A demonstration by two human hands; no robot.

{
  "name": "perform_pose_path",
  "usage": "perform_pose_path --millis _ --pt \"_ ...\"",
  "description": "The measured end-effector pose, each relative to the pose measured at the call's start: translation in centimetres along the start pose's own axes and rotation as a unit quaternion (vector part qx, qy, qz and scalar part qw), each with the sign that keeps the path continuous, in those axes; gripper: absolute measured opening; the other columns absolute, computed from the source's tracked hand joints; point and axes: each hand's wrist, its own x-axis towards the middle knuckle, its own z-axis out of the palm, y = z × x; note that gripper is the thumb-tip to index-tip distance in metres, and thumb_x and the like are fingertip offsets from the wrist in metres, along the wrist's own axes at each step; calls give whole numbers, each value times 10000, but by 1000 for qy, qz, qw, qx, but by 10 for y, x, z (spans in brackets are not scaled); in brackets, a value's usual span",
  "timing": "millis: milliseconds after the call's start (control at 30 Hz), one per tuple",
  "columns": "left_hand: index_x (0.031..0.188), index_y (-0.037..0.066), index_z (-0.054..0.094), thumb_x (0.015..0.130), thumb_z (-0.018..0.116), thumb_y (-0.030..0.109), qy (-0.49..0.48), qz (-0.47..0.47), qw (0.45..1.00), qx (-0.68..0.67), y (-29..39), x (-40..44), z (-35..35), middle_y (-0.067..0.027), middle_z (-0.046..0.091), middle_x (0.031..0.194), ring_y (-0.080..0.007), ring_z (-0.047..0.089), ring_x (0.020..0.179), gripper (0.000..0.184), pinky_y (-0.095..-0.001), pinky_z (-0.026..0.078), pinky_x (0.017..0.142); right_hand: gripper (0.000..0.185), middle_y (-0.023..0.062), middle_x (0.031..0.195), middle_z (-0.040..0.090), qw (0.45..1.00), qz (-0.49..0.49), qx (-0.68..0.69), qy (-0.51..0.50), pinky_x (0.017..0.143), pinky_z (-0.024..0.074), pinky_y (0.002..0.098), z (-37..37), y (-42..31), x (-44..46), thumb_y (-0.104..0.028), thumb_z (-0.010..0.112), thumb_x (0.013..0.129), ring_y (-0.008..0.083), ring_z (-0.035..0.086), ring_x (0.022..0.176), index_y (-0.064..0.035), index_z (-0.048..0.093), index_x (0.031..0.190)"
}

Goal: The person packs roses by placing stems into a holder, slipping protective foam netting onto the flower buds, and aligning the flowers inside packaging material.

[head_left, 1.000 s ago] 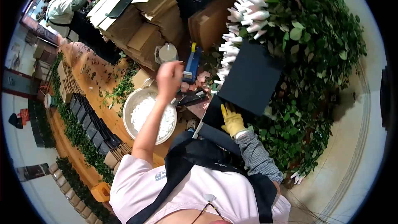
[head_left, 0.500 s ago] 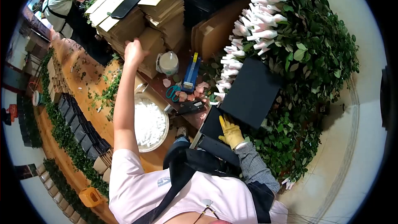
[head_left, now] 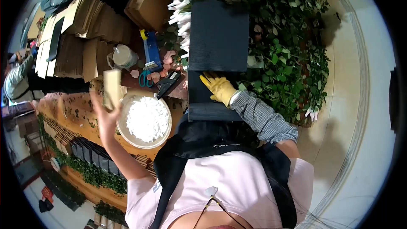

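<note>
Left hand [head_left: 105,112], bare, raised at left beside the bucket, seems to have thumb and fingers closed on a small tan cardboard-like piece [head_left: 112,87]; motion blur, exact finger contact can't be told. Right hand [head_left: 221,89], in a yellow glove, fingers apart and laid flat on the black corrugated cardboard box [head_left: 218,38], pinching nothing visible. Box sits near centre, its big panel on the far side, a low wall on the near side, next to the apron.

Risks, judged: tan piece could slip if the thumb hold is loose and the arm swings fast; it could also drop into the bucket, as hand and rim look close. Box could skew or crease if the gloved palm presses unevenly. Far panel could snag the white-wrapped flower heads [head_left: 182,17] or green foliage [head_left: 280,59] crowding it.

Containers: round off-white bucket [head_left: 146,146], heaped with small white tube-like pieces [head_left: 147,121]; pale handled container [head_left: 124,57] farther off, contents unclear; black box, inside partly hidden by the glove, contents can't be told.

Also about: teal-handled scissors [head_left: 145,78], blue tape dispenser [head_left: 151,53], black hand tool [head_left: 168,85], pink petals [head_left: 168,57], tan cardboard stack [head_left: 68,55] far left
</note>
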Motion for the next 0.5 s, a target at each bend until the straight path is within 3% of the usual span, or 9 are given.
perform_pose_path --millis 33,67,100,167,233,267,333,433,500 --pt "1524 34 243 692 847 292 -39 0 997 -71 -7 -14 13 -179 507 1289 -307 512 1095 1060 -442 473 926 748 131 1415 500 999 1 27 29 856 521 309 7 1 4 -316 719 826 187 624 971 -62 390 1447" --pt "1498 23 297 721 821 264 -198 -37 955 -217 -21 -24 31 -149 542 1237 -260 528 1058 968 -403 473 913 621 127 1340 589 997 1 53 59 841 537 303 11 1 6 -272 704 841 170 646 930 -59 504 1389" --pt "1473 13 352 751 795 236 -347 -74 866 -352 -32 -32 48 -120 577 1186 -213 544 1021 877 -364 472 900 621 127 1340 589 997 5 55 61 841 537 303 7 1 5 -272 704 841 170 646 930 -59 504 1389" --pt "1418 -2 439 814 746 220 -509 -148 755 -387 -11 -40 70 -87 610 1131 -151 556 993 713 -306 467 873 590 150 1381 553 998 5 53 16 895 523 340 -23 -1 -4 -206 646 866 210 642 1011 -68 474 1414" --pt "1294 -15 522 877 705 233 -593 -200 683 -377 5 -32 103 -65 639 1063 -131 590 931 519 -283 489 820 569 172 1421 516 998 4 50 -31 948 509 377 -43 -3 -6 -141 587 891 249 638 1092 -77 445 1438" --pt "1232 -22 564 908 684 239 -605 -226 669 -368 11 -26 124 -54 653 1029 -121 608 900 433 -271 500 793 869 148 1595 253 990 23 80 -112 987 484 377 -24 0 9 -166 606 871 266 550 1223 -129 102 1578" --pt "1108 -35 646 971 642 252 -606 -262 664 -351 18 -25 164 -31 682 961 -101 642 837 318 -248 522 739 778 144 1528 388 997 16 54 -45 963 496 388 -25 -2 5 -197 617 871 260 578 1185 -104 238 1544" --pt "1047 4 640 964 655 239 -588 -214 708 -327 0 -36 235 -10 654 881 -83 598 765 250 -232 479 681 501 165 1299 600 972 -29 16 -232 934 507 412 -38 5 10 -189 613 876 273 618 1124 -46 519 1347" --pt "1006 29 636 960 664 231 -561 -172 745 -318 -20 -54 278 4 635 828 -72 569 717 208 -222 450 642 353 168 1178 666 980 -47 176 -78 925 511 424 -46 21 -8 -195 615 884 307 640 1067 -20 639 1190"
